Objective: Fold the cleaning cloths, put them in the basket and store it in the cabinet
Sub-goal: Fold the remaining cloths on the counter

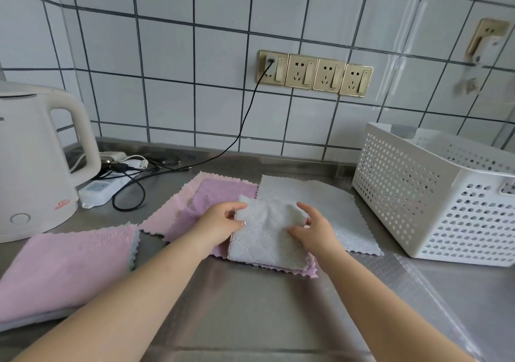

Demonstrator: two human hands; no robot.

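On counter (250, 306), mid-fold: both hands work grey cloth (267, 239).
L hand (220, 222) pinches its left edge, r hand (312, 227) grips the top fold to square it; basket (434, 194) waits empty at right, w/ more cloths (64, 264) unfolded.

We have one wide-angle view, from a camera worn on the head, looking forward and down along both forearms. It sits close above the steel desk (250, 306) and faces the tiled wall (167, 55) behind it. Straight lines bow toward the frame edges.
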